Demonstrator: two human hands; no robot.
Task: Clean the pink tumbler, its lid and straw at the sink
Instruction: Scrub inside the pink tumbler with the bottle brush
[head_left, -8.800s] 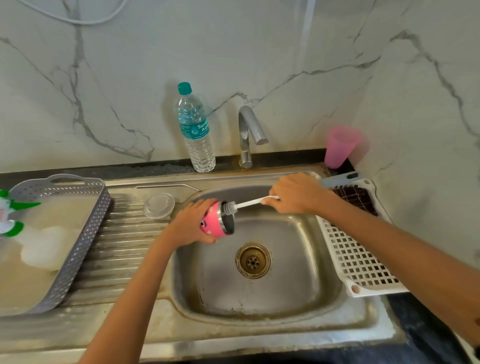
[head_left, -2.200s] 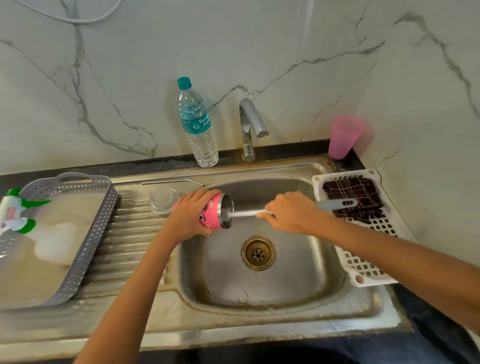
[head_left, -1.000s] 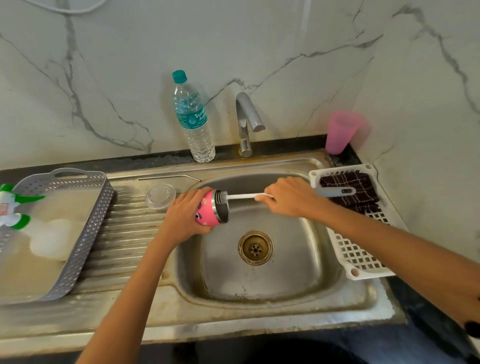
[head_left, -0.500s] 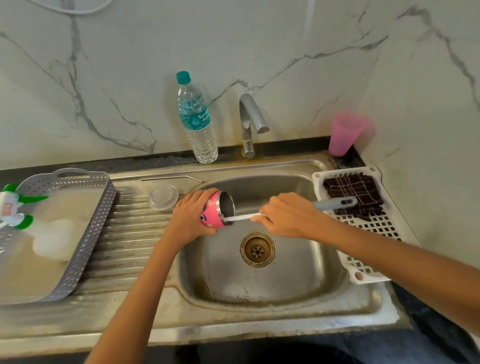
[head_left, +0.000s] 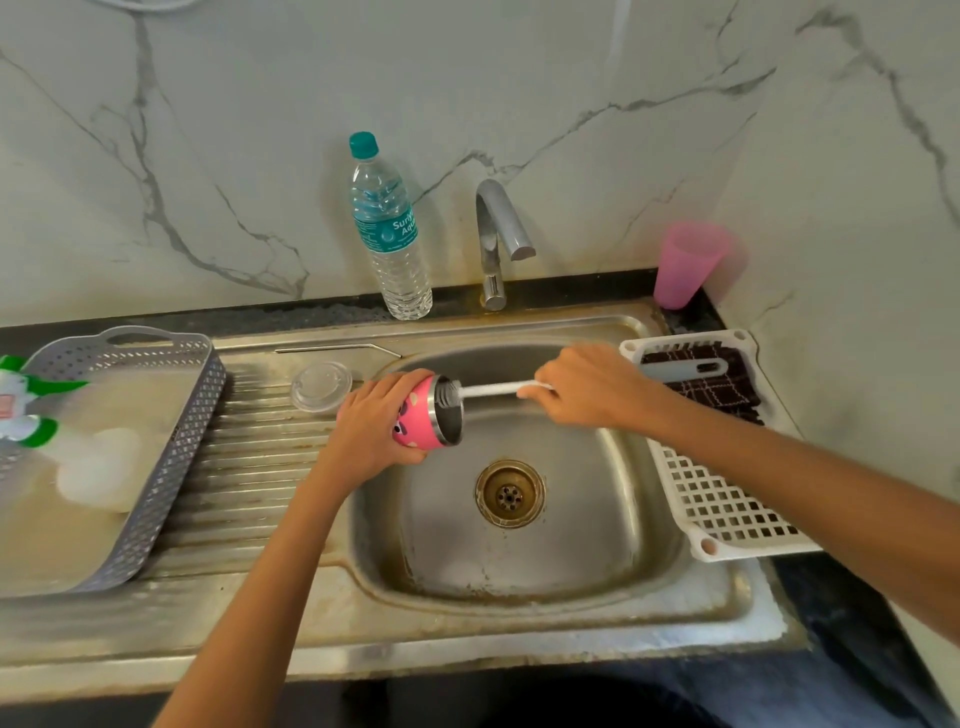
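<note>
My left hand (head_left: 371, 426) grips the pink tumbler (head_left: 423, 418), tipped on its side over the left edge of the steel sink (head_left: 519, 566), its open mouth facing right. My right hand (head_left: 592, 387) holds the white handle of a bottle brush (head_left: 493, 388); the grey bristle head sits at the tumbler's mouth, partly inside. The clear round lid (head_left: 321, 385) lies on the ribbed drainboard just left of the tumbler. The bent metal straw (head_left: 337, 349) lies along the sink's back ledge.
A water bottle (head_left: 389, 228) and the tap (head_left: 498, 244) stand behind the basin. A pink cup (head_left: 685, 265) is at the back right. A white rack (head_left: 722, 499) with a dark cloth lies right of the basin. A grey tray (head_left: 156, 467) with a spray bottle (head_left: 21, 400) is at left.
The brush has been moving in and out of the tumbler; its bristle head has now come back out to the mouth. My left hand still holds the tumbler in the same spot.
</note>
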